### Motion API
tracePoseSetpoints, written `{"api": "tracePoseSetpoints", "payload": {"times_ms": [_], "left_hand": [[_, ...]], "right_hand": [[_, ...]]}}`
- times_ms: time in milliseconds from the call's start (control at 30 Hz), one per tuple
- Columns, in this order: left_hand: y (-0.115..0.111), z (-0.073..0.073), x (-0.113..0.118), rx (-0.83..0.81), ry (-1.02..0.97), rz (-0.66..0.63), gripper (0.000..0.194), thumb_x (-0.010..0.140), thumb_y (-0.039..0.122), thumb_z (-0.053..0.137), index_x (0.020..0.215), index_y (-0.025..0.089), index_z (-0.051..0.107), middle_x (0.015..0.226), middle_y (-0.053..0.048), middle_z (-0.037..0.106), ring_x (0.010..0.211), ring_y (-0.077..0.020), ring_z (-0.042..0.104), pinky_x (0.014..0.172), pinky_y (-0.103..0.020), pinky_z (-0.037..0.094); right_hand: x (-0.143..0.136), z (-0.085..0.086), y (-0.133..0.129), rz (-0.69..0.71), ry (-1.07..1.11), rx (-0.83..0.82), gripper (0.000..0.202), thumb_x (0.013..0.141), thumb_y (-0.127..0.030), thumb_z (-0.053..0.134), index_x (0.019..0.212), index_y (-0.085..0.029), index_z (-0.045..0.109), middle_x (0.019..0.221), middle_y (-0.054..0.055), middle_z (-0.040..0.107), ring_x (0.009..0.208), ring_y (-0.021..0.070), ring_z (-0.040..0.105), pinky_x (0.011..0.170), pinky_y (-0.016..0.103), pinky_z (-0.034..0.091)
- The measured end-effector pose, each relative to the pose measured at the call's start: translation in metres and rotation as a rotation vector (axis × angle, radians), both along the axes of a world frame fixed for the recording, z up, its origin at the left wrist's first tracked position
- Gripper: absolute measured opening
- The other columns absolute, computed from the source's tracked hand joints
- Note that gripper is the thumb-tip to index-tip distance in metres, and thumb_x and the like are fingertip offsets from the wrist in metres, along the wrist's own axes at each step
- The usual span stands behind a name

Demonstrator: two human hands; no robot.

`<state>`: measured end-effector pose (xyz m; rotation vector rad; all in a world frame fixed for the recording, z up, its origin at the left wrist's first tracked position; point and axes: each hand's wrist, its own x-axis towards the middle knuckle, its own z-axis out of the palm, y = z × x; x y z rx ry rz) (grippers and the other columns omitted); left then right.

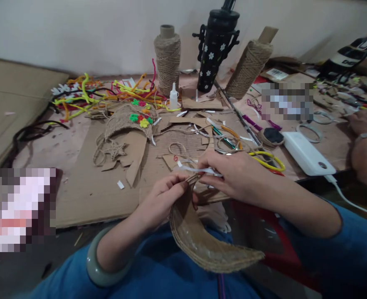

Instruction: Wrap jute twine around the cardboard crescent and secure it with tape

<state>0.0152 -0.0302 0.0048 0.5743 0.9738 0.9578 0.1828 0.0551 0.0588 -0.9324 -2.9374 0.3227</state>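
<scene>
On the surface (46,155), a twine piece (117,121) bears flowers (144,123). Left fingers (176,189) grip a flowerless cardboard crescent (198,241), right fingers (213,181) a white strip (191,167).

A craft workspace against a plain wall: a worktable (43,145) strewn with cut cardboard (108,195), colorful pipe cleaners (86,93) at far left, upright twine spools (167,58) and a small glue bottle (173,99) toward the far side.
</scene>
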Motion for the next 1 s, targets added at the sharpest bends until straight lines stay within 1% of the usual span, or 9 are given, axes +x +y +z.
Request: {"api": "tracePoseSetpoints", "payload": {"times_ms": [67, 133, 267, 400, 567, 700, 767, 900, 1000], "left_hand": [[-0.001, -0.001, 0.000, -0.008, -0.006, -0.001, 0.023, 0.072, 0.035, 0.067, 0.084, 0.016, 0.062, 0.066, 0.000, 0.066, 0.056, -0.0104, 0.057, 0.057, -0.022, 0.045], [-0.002, -0.002, 0.001, -0.025, 0.000, 0.003, 0.022, 0.072, 0.035, 0.067, 0.083, 0.017, 0.062, 0.066, 0.000, 0.066, 0.057, -0.0102, 0.057, 0.058, -0.022, 0.045], [-0.002, -0.005, 0.003, -0.016, 0.035, -0.033, 0.022, 0.075, 0.038, 0.064, 0.080, 0.017, 0.061, 0.064, -0.001, 0.066, 0.055, -0.0113, 0.056, 0.054, -0.023, 0.044], [-0.003, -0.006, 0.004, -0.001, 0.057, -0.053, 0.023, 0.074, 0.038, 0.065, 0.079, 0.016, 0.061, 0.067, -0.002, 0.066, 0.055, -0.0110, 0.056, 0.054, -0.023, 0.043], [-0.003, -0.005, 0.005, 0.017, 0.055, -0.054, 0.028, 0.070, 0.039, 0.070, 0.084, 0.015, 0.062, 0.071, -0.002, 0.066, 0.062, -0.0116, 0.057, 0.059, -0.023, 0.044], [-0.002, -0.009, 0.004, -0.010, 0.147, -0.063, 0.023, 0.073, 0.038, 0.067, 0.077, 0.015, 0.063, 0.068, -0.002, 0.066, 0.057, -0.0106, 0.056, 0.055, -0.023, 0.042], [-0.002, -0.012, 0.004, -0.021, 0.150, -0.070, 0.023, 0.075, 0.038, 0.064, 0.075, 0.015, 0.063, 0.067, -0.002, 0.067, 0.057, -0.0108, 0.056, 0.055, -0.023, 0.042], [-0.001, -0.012, 0.005, -0.051, 0.070, -0.030, 0.019, 0.072, 0.034, 0.067, 0.072, 0.016, 0.060, 0.065, -0.002, 0.069, 0.055, -0.0108, 0.058, 0.055, -0.022, 0.044], [0.000, -0.009, 0.006, -0.087, 0.028, 0.031, 0.022, 0.068, 0.033, 0.070, 0.071, 0.016, 0.056, 0.062, -0.002, 0.070, 0.052, -0.0116, 0.059, 0.053, -0.023, 0.046]], "right_hand": [[0.002, -0.004, -0.001, -0.007, -0.033, 0.019, 0.016, 0.083, -0.029, 0.055, 0.096, -0.020, 0.053, 0.072, 0.002, 0.067, 0.061, 0.0205, 0.063, 0.052, 0.024, 0.030], [0.003, -0.008, -0.002, -0.005, -0.035, 0.032, 0.015, 0.085, -0.029, 0.052, 0.096, -0.019, 0.053, 0.073, 0.003, 0.068, 0.060, 0.0203, 0.063, 0.053, 0.024, 0.030], [0.005, -0.011, -0.003, -0.007, -0.017, 0.041, 0.016, 0.088, -0.031, 0.047, 0.097, -0.019, 0.054, 0.073, 0.005, 0.068, 0.061, 0.0197, 0.063, 0.053, 0.024, 0.029], [0.005, -0.011, -0.001, -0.023, -0.035, 0.043, 0.016, 0.087, -0.031, 0.048, 0.096, -0.019, 0.055, 0.066, 0.002, 0.065, 0.056, 0.0180, 0.060, 0.052, 0.023, 0.027], [0.006, -0.012, 0.001, -0.034, 0.004, 0.041, 0.015, 0.086, -0.031, 0.051, 0.094, -0.020, 0.055, 0.062, 0.000, 0.061, 0.052, 0.0158, 0.056, 0.050, 0.022, 0.026], [0.006, -0.014, 0.001, -0.035, 0.034, 0.015, 0.015, 0.086, -0.030, 0.051, 0.096, -0.020, 0.055, 0.064, 0.000, 0.062, 0.053, 0.0155, 0.056, 0.051, 0.022, 0.028], [0.006, -0.018, 0.000, -0.045, 0.038, 0.009, 0.016, 0.087, -0.031, 0.050, 0.097, -0.020, 0.055, 0.066, 0.000, 0.063, 0.055, 0.0162, 0.057, 0.052, 0.023, 0.029], [0.008, -0.024, 0.003, -0.055, 0.097, -0.002, 0.017, 0.086, -0.031, 0.051, 0.098, -0.021, 0.056, 0.070, 0.000, 0.063, 0.056, 0.0156, 0.057, 0.053, 0.024, 0.032], [0.014, -0.015, 0.008, -0.075, 0.190, -0.047, 0.014, 0.085, -0.031, 0.054, 0.094, -0.021, 0.057, 0.073, -0.001, 0.062, 0.054, 0.0123, 0.053, 0.052, 0.023, 0.034]]}}
